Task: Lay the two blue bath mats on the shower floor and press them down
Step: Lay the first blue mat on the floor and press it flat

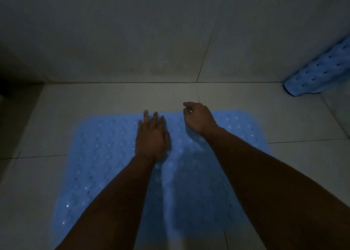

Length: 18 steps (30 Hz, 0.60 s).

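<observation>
Now our left hand (151, 136) lies flat, fingers straight, palm down on the far half of the spread blue bath mat (98, 155). Our right hand (198, 117) hovers at the mat's far edge with fingers loosely curled, holding nothing we can see; the dim light hides whether it touches the mat. That mat lies unrolled on the pale tiled shower floor (47, 117), a raised crease running down its middle between our forearms. Well apart, the second blue mat (320, 73) leans rolled against the wall (132, 31) at the right corner.
</observation>
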Available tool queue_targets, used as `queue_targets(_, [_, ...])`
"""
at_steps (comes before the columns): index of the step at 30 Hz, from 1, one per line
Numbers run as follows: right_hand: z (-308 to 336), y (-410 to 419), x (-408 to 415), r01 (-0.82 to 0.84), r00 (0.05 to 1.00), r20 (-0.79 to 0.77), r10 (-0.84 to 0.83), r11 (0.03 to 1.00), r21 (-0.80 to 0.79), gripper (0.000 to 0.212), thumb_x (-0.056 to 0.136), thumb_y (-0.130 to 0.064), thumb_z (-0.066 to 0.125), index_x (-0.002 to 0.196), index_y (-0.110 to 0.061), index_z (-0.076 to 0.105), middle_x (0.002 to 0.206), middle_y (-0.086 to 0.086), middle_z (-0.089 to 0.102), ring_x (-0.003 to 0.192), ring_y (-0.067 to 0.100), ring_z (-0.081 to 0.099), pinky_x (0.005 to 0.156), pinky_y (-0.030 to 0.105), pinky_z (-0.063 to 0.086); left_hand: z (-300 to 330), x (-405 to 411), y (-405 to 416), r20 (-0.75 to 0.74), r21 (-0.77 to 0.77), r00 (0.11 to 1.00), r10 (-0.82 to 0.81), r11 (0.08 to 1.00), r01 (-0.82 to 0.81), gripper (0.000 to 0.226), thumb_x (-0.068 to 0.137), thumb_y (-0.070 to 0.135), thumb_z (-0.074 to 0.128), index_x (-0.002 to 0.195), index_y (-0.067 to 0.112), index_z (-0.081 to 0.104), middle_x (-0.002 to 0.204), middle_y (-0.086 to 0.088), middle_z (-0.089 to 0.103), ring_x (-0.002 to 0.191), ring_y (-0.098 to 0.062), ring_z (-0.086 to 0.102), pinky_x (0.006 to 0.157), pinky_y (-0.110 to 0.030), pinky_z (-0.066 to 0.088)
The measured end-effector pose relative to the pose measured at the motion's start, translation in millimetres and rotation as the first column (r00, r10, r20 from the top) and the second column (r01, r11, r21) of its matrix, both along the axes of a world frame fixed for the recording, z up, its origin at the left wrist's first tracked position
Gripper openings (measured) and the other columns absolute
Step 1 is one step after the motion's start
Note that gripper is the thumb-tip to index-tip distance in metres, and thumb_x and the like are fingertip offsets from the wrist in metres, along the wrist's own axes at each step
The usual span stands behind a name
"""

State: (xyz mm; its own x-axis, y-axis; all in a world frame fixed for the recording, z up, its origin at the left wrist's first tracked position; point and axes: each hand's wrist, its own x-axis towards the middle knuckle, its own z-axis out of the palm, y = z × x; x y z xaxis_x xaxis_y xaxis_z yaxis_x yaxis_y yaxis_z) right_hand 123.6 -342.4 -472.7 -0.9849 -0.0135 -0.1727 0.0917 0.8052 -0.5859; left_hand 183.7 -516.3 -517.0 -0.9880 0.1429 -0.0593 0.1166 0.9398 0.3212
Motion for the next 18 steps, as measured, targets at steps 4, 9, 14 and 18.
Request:
queue_targets(4, [-14.0,38.0,14.8,0.046,0.993,-0.114,-0.042,0.998,0.036,0.039,0.1,-0.029,0.049,0.135,-0.018,0.061,0.138,0.006,0.062,0.128,0.027,0.057,0.11,0.038,0.043,-23.8,-5.9,59.5,0.008,-0.011,0.993,-0.12,0.993,0.12,0.069,0.105,0.05,0.017,0.163,0.014,0.01,0.171,-0.01,-0.006,0.155,-0.031,-0.018,0.127,-0.05,-0.005])
queue_targets(9, [-32.2,69.3,22.0,0.046,0.975,-0.219,-0.035,0.998,0.045,0.045,0.098,-0.038,0.042,0.131,-0.016,0.063,0.136,0.007,0.062,0.131,0.028,0.053,0.111,0.042,0.041,-58.1,-1.9,78.4,-0.029,-0.15,0.994,-0.109,0.983,0.103,0.083,0.1,0.068,0.01,0.163,0.014,0.001,0.17,-0.01,-0.013,0.155,-0.028,-0.02,0.124,-0.057,-0.005])
queue_targets(14, [-49.4,82.2,34.6,-0.021,0.956,-0.287,0.067,0.987,0.158,0.042,0.097,-0.032,0.047,0.129,-0.013,0.066,0.138,0.012,0.061,0.14,0.031,0.046,0.112,0.043,0.038,-58.3,1.3,78.7,-0.037,-0.155,0.989,-0.147,0.978,0.139,0.078,0.101,0.064,0.005,0.163,0.016,0.006,0.171,-0.006,-0.009,0.156,-0.025,-0.017,0.124,-0.057,-0.004])
queue_targets(18, [-52.2,87.7,33.2,-0.018,0.944,-0.323,0.067,0.988,0.155,0.038,0.097,-0.029,0.051,0.125,-0.012,0.069,0.136,0.014,0.063,0.137,0.033,0.049,0.108,0.048,0.045,-53.9,-0.3,79.1,-0.011,-0.16,0.99,-0.143,0.977,0.139,0.08,0.1,0.065,0.003,0.163,0.016,0.006,0.17,-0.006,-0.011,0.156,-0.022,-0.018,0.125,-0.056,-0.005])
